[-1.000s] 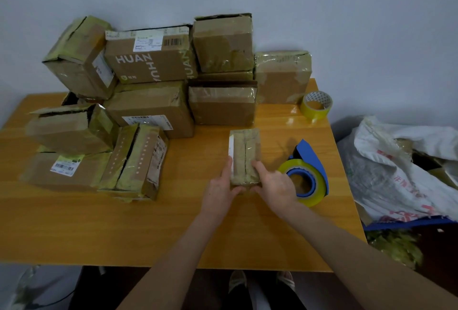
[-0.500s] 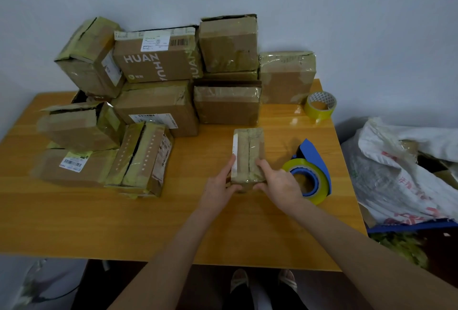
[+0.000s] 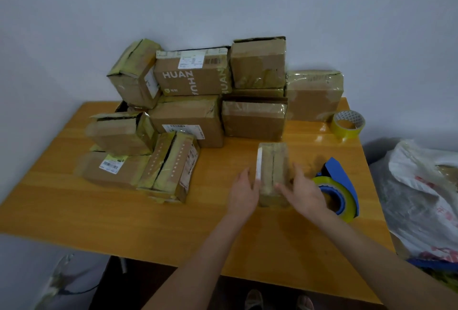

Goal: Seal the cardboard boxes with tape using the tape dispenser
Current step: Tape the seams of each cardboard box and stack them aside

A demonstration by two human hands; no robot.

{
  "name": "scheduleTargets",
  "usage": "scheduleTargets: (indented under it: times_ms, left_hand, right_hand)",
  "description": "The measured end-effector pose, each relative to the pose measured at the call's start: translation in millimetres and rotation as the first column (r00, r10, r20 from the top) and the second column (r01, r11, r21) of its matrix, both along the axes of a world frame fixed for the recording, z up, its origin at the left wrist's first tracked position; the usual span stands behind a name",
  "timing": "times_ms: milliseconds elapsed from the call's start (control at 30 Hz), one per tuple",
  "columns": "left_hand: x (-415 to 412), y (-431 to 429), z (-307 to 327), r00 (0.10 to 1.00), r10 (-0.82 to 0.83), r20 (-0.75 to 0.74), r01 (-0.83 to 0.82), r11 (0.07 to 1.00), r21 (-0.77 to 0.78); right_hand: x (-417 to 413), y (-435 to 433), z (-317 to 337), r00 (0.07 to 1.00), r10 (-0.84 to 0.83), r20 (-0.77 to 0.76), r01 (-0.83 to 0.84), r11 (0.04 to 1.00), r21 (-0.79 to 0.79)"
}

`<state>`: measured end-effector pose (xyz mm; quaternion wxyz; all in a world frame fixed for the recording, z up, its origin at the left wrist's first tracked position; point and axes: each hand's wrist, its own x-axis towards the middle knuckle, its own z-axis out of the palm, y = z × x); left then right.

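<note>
Left hand (image 3: pixel 244 193) and right hand (image 3: pixel 303 193), fingers nearly straight, are pressing opposite sides of the small taped box (image 3: pixel 272 163) lying on the table (image 3: pixel 148 213); the tape dispenser (image 3: pixel 343 185) is sitting just beside the right hand.

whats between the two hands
The small box lies there, with the left hand at its left side and the right hand at its right; the head view shows it.

Left hand (image 3: pixel 244 192) and right hand (image 3: pixel 304 194) reach forward side by side, palms facing each other, fingers fairly straight, right thumb angled inward.
</note>
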<state>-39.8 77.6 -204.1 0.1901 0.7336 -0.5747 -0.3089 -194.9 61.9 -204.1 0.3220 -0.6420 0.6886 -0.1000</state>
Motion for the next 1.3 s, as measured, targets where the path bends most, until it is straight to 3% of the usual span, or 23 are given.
scheduleTargets:
  times_ms: [133,300,433,533,700,800,867,967,1133,1300]
  left_hand:
    - [10.4,1.0,11.0,0.998,-0.064,0.026,0.062,0.994,0.085]
    - [64.0,15.2,16.7,0.988,0.014,0.153,-0.021,0.999,0.043]
    - [101.5,27.2,27.3,0.945,0.087,0.314,-0.099,0.995,0.021]
    - [124.5,34.5,35.5,0.926,0.155,0.346,-0.139,0.988,-0.068]
    - [153.6,31.2,45.2,0.928,0.24,0.287,-0.198,0.966,-0.168]
    - [169.9,24.3,53.1,0.921,0.294,0.256,-0.248,0.949,-0.197]
    - [182.1,13.2,61.2,0.914,0.362,0.183,-0.329,0.925,-0.188]
    - [205.4,-9.1,79.3,0.878,0.472,0.079,-0.452,0.872,-0.189]
    - [251.0,-38.2,105.8,0.788,0.61,-0.085,-0.611,0.756,-0.235]
    - [311.8,-55.3,113.5,0.636,0.761,-0.126,-0.767,0.607,-0.207]
  right_hand:
    - [26.4,-5.3,-1.0,0.995,-0.018,0.096,0.001,0.984,0.177]
    - [81.1,-2.3,-4.7,0.981,0.098,0.165,-0.129,0.974,0.185]
    - [134.9,1.0,-5.7,0.95,0.072,0.303,-0.142,0.966,0.215]
    - [169.6,-0.2,-7.5,0.938,0.082,0.338,-0.154,0.97,0.19]
    - [192.0,-11.3,-5.1,0.958,0.124,0.26,-0.184,0.958,0.222]
    - [183.6,-23.0,8.3,0.985,0.146,0.094,-0.155,0.982,0.104]
    - [184.4,-37.6,24.4,0.987,0.144,0.065,-0.145,0.989,0.006]
    - [207.8,-63.6,54.0,0.968,0.21,0.14,-0.198,0.976,-0.095]
    - [271.1,-101.6,94.4,0.925,0.307,0.222,-0.285,0.95,-0.126]
    - [329.9,-127.5,106.7,0.867,0.332,0.371,-0.347,0.937,-0.026]
